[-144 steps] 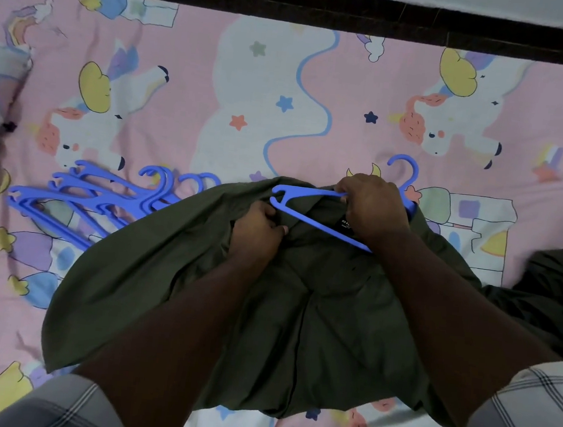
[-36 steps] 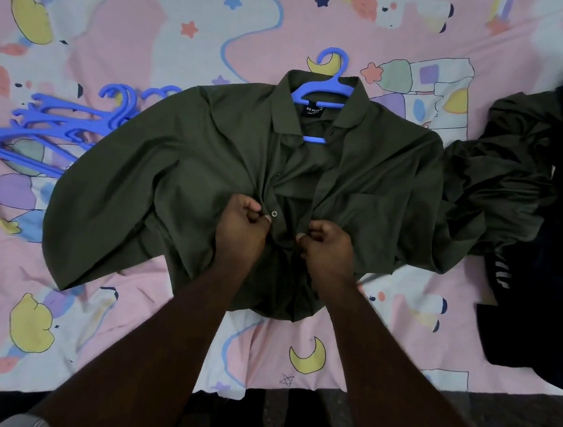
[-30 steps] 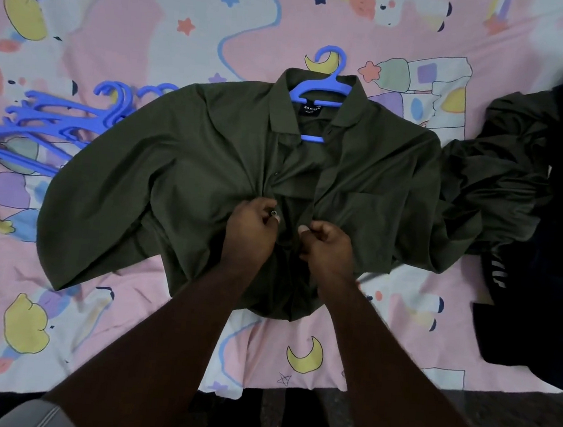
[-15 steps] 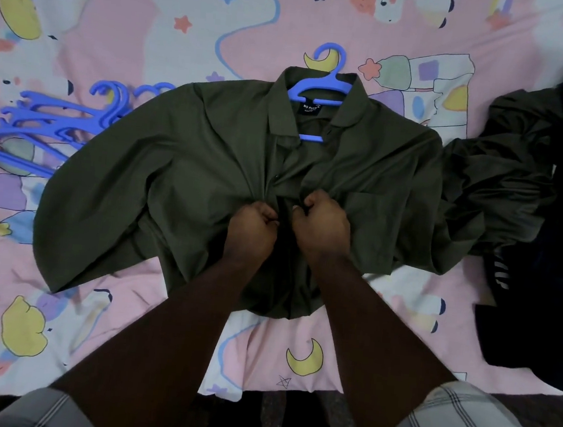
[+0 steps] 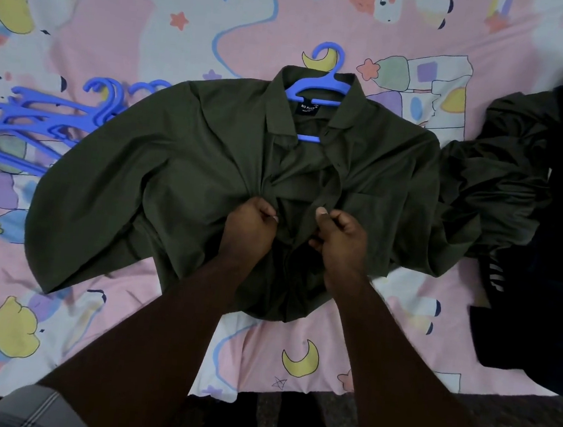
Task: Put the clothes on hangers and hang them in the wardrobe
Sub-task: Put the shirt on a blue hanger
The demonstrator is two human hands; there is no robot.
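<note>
Now both hands, left hand [image 5: 249, 225] and right hand [image 5: 340, 234], pinch the olive shirt [image 5: 173, 175] front plackets, slightly apart.

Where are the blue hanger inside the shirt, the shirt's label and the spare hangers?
Blue hanger [image 5: 330, 51], head view: its hook.
Label [image 5: 309, 109], head view: black neck tag.
Spare hangers [image 5: 42, 111], head view: stacked arms.
</note>
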